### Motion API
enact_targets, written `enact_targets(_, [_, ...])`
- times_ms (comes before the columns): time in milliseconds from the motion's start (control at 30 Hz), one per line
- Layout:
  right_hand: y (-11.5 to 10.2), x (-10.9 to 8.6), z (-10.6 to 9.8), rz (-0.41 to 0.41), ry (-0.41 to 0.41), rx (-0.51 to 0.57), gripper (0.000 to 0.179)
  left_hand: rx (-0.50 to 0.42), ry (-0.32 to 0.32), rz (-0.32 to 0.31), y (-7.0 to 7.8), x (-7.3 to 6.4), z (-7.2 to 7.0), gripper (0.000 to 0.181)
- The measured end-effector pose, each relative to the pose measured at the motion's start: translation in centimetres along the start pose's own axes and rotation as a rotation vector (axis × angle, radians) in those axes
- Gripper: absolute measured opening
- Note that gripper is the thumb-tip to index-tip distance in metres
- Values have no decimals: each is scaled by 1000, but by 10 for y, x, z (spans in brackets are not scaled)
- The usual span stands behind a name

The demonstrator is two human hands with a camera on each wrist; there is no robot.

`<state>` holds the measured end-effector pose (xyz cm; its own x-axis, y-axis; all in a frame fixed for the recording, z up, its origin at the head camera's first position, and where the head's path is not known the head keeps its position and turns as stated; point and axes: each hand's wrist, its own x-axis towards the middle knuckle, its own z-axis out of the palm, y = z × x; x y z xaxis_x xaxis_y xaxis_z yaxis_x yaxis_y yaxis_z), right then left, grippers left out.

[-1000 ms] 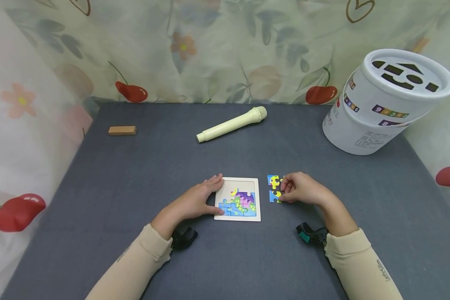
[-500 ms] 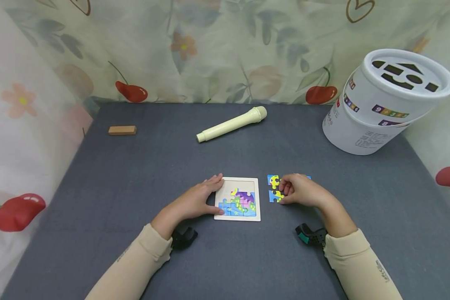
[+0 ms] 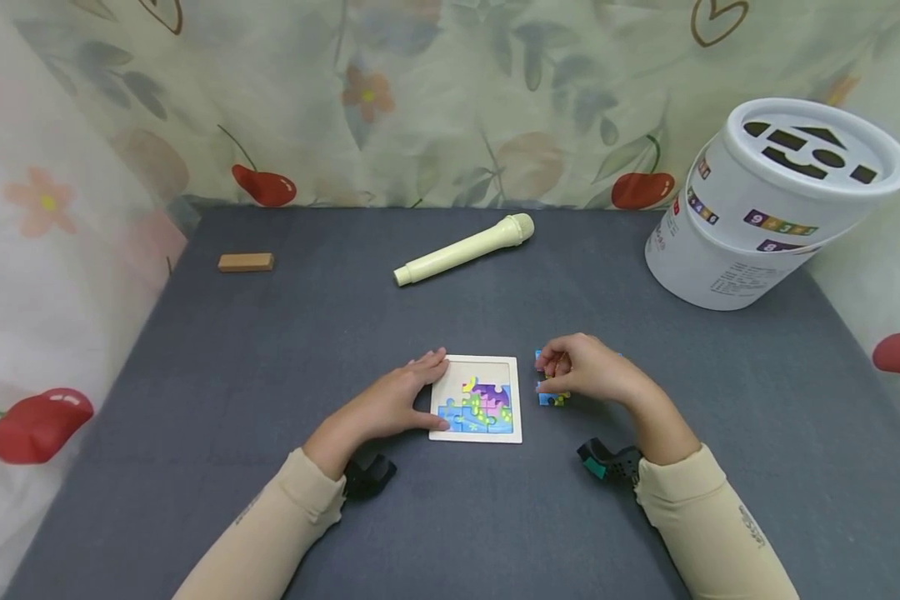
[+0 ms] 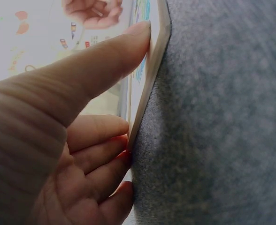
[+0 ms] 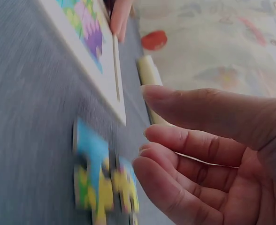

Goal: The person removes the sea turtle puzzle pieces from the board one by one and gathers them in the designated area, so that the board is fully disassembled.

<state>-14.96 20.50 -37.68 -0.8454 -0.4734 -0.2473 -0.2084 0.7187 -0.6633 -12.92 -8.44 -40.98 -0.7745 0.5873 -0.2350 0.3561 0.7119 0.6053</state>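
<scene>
Frame centre: left hand (image 3: 390, 402), fingers spread, braces square pale-wood puzzle tray (image 3: 487, 371). Just right: right hand (image 3: 596, 367), fingers parted, empty, over flat blue-and-yellow jigsaw pieces (image 3: 551, 400). We advise light edge pinch.

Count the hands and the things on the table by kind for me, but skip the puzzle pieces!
Hands: 2 (left hand, right hand)
Puzzle tray: 1
Cream microphone: 1
Wooden block: 1
White tub with a lid: 1
Total: 6
</scene>
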Motion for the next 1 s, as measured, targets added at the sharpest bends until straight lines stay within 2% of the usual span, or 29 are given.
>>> enact_targets(233, [-18,22,11,-13,-46,27,25,7,-5,0,2,1,1,85])
enact_targets(500, [-35,41,27,-43,-109,16,24,64,8,-26,17,5,0,81])
enact_targets(667, [-43,46,34,-17,-113,9,24,96,27,-26,26,8,3,79])
enact_targets(1000, [-44,45,41,-31,-109,-14,27,132,17,-91,36,17,10,79])
